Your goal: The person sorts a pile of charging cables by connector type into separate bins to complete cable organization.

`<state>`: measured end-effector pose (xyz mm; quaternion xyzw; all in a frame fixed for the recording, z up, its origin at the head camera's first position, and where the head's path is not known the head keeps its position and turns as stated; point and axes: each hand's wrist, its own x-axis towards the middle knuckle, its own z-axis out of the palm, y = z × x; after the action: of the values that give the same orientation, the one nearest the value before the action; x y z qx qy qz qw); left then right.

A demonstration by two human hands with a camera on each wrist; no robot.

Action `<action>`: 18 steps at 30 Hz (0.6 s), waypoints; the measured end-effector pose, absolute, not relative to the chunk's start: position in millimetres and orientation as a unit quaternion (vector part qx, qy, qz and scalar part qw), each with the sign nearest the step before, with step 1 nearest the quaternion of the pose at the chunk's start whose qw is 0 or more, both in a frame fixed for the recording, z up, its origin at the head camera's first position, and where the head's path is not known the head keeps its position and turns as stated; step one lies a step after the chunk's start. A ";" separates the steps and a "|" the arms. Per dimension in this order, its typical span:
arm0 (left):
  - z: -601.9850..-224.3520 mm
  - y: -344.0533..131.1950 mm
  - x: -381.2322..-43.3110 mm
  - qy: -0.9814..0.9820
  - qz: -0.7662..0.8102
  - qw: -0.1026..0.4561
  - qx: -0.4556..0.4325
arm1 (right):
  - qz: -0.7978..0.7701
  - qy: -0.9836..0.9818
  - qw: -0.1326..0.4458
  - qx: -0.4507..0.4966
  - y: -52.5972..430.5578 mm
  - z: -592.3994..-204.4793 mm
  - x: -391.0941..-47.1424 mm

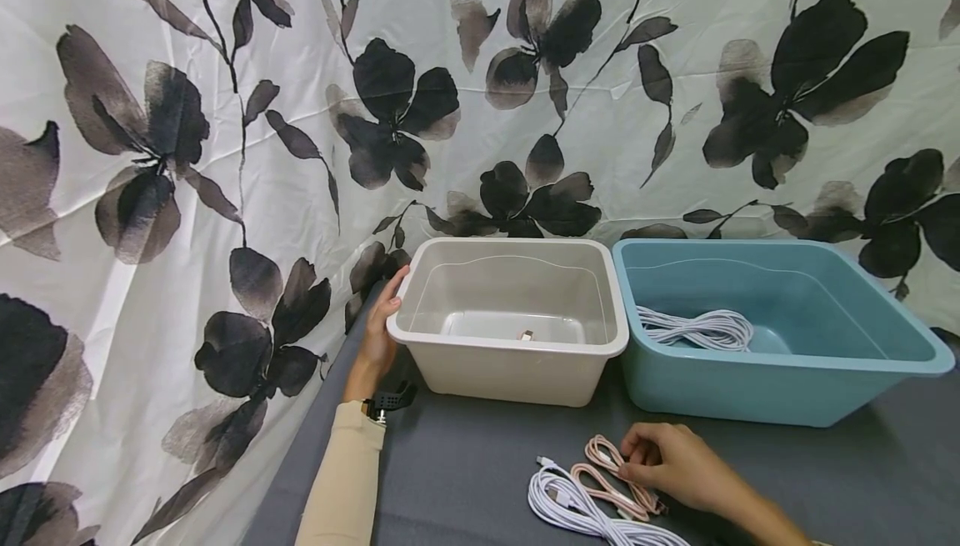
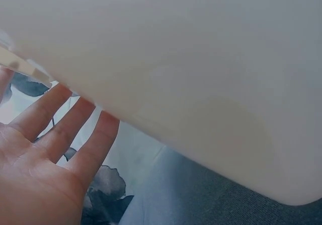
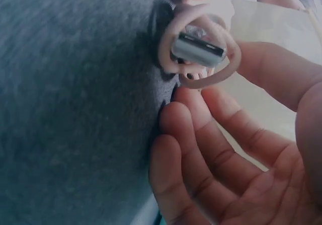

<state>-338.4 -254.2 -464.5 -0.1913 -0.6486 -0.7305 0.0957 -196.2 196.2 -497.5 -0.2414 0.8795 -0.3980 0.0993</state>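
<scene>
My left hand (image 1: 381,331) rests against the left side of the beige bin (image 1: 510,375). In the left wrist view its straight fingers (image 2: 98,139) touch the bin's outer wall. On the grey cloth in front of the bins, my right hand (image 1: 678,464) pinches a coiled pink USB cable (image 1: 637,504) between thumb and fingers. The right wrist view shows the cable's loop around a metal USB plug (image 3: 198,50), near the curled fingertips. Beside the pink cable, to the left and nearer me, lies a coiled white cable (image 1: 577,513).
A blue bin (image 1: 750,388) stands right of the beige one, with bundled white cable (image 1: 708,329) at its left end. Inside the beige bin lies a small shiny piece (image 1: 527,335), too small to identify. A floral curtain (image 1: 465,137) hangs behind and on the left.
</scene>
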 end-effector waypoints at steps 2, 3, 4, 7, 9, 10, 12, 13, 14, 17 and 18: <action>-464.2 -254.6 -338.7 -0.647 -0.731 0.095 -0.192 | -0.391 0.885 0.097 -0.234 194.2 -497.4 -195.3; -464.2 -254.8 -338.9 -0.647 -0.731 0.095 -0.192 | -0.388 0.887 0.096 -0.233 193.3 -497.3 -194.6; -464.2 -254.9 -338.9 -0.648 -0.731 0.095 -0.192 | -0.386 0.888 0.095 -0.231 192.6 -497.3 -193.9; -464.1 -255.2 -338.2 -0.651 -0.730 0.094 -0.189 | -0.380 0.892 0.093 -0.227 191.0 -498.1 -192.1; -463.8 -255.1 -337.6 -0.653 -0.728 0.094 -0.186 | -0.378 0.893 0.092 -0.227 190.3 -498.5 -191.3; -463.6 -255.1 -337.4 -0.653 -0.728 0.094 -0.186 | -0.378 0.893 0.091 -0.227 190.1 -498.6 -191.0; -463.1 -254.8 -336.8 -0.653 -0.728 0.095 -0.185 | -0.380 0.892 0.094 -0.228 189.6 -498.6 -190.7; -462.9 -254.6 -336.5 -0.653 -0.728 0.095 -0.186 | -0.380 0.891 0.097 -0.228 189.2 -498.5 -190.7; -462.6 -254.4 -336.1 -0.652 -0.729 0.095 -0.188 | -0.382 0.890 0.100 -0.227 189.0 -498.3 -190.7; -461.9 -253.7 -335.3 -0.649 -0.730 0.096 -0.191 | -0.377 0.892 0.103 -0.228 188.4 -497.5 -190.9; -461.9 -253.7 -335.2 -0.649 -0.730 0.096 -0.191 | -0.374 0.893 0.103 -0.228 188.2 -497.2 -191.1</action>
<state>-335.2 -253.7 -461.9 -0.1913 -0.6491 -0.7300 0.0956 -191.1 188.2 -497.2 -0.2282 0.8931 -0.3739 0.1028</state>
